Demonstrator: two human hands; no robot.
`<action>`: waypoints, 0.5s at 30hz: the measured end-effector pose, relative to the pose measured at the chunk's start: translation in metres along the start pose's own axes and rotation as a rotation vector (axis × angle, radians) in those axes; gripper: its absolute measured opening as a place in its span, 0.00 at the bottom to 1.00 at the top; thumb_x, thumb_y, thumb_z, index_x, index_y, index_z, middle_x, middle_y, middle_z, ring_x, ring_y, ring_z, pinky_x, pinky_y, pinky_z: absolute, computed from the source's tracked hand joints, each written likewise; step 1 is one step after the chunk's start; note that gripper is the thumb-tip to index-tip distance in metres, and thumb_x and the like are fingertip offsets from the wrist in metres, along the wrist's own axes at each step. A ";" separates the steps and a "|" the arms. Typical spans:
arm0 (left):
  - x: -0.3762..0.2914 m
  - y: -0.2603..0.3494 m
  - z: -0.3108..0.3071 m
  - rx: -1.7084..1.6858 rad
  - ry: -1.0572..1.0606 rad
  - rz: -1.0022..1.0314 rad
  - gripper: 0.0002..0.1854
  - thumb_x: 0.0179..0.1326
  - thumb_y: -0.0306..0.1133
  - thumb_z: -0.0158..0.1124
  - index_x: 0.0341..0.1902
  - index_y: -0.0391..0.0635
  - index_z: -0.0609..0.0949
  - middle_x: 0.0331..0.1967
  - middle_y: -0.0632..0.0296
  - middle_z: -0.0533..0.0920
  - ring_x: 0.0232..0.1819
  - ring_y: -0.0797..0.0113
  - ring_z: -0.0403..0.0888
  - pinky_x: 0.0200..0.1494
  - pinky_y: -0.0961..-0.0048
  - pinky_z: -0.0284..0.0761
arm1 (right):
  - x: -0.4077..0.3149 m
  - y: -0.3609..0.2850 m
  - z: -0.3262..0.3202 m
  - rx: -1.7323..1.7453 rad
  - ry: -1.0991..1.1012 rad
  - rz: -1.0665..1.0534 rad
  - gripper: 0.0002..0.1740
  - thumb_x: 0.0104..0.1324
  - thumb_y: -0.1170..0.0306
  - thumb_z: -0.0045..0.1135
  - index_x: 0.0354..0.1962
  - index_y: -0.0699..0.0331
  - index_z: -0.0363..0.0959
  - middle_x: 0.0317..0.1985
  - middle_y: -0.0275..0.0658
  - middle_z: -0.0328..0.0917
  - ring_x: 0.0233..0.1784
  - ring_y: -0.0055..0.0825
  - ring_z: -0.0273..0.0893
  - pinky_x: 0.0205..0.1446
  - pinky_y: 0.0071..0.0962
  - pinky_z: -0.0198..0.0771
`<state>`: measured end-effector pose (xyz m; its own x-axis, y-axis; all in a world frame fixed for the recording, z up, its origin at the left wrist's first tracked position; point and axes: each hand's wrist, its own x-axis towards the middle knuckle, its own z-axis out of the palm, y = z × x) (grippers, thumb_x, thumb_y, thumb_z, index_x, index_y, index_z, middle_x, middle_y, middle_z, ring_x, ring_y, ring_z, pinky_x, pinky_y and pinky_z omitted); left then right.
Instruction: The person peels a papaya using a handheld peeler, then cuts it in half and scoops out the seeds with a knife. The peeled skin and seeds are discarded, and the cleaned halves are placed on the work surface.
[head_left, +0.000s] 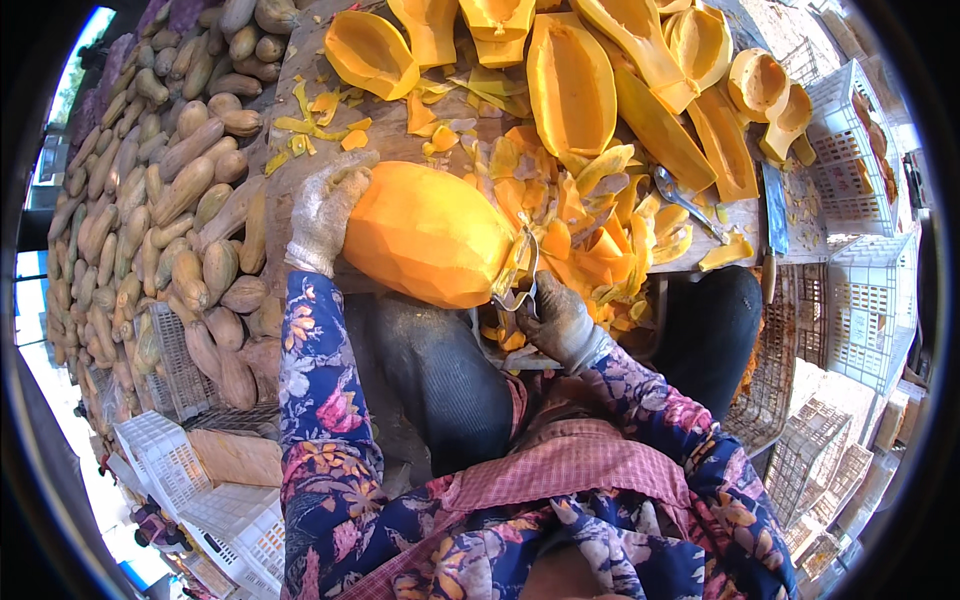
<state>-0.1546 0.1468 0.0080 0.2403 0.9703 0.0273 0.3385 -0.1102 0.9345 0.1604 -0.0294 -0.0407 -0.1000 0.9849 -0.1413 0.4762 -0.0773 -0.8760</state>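
A large peeled orange squash (427, 236) lies on its side at the front edge of a wooden table (300, 217). My left hand (326, 214), in a dirty pale glove, presses against its left end. In my gloved right hand (562, 319) is a peeler (529, 274) with a metal blade, set against the squash's right end. A strip of peel hangs at the blade. Peel scraps (600, 232) heap to the right of the squash and hang over the edge near my right hand.
Hollowed squash halves (571, 86) cover the table's far side. A metal spoon (690, 202) and a wide-bladed knife (775, 206) lie at right. A great pile of unpeeled squash (187, 172) rises at left. White plastic crates (870, 307) stand at right, another crate (236, 525) at lower left.
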 end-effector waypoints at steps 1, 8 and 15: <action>0.000 0.001 0.000 0.011 0.021 -0.063 0.20 0.70 0.35 0.63 0.59 0.35 0.85 0.56 0.56 0.87 0.56 0.68 0.82 0.64 0.71 0.74 | -0.013 0.006 0.007 -0.006 -0.006 -0.036 0.14 0.70 0.64 0.60 0.50 0.59 0.74 0.37 0.52 0.83 0.44 0.55 0.83 0.47 0.46 0.78; 0.001 0.001 -0.003 -0.034 0.057 -0.093 0.20 0.71 0.35 0.62 0.60 0.35 0.84 0.56 0.56 0.87 0.56 0.68 0.82 0.64 0.70 0.75 | -0.048 0.039 0.006 -0.196 -0.315 0.222 0.20 0.67 0.62 0.62 0.54 0.58 0.73 0.46 0.57 0.83 0.53 0.55 0.83 0.56 0.46 0.77; 0.000 -0.008 -0.005 -0.045 0.037 -0.104 0.22 0.71 0.39 0.64 0.61 0.36 0.84 0.57 0.57 0.87 0.57 0.69 0.82 0.65 0.71 0.74 | 0.026 -0.013 -0.035 0.068 -0.233 -0.061 0.16 0.70 0.65 0.60 0.51 0.63 0.72 0.39 0.56 0.82 0.46 0.56 0.83 0.49 0.45 0.77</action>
<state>-0.1614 0.1491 0.0024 0.1722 0.9833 -0.0586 0.3188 0.0007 0.9478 0.1820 0.0029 -0.0167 -0.3287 0.9265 -0.1830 0.4039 -0.0372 -0.9140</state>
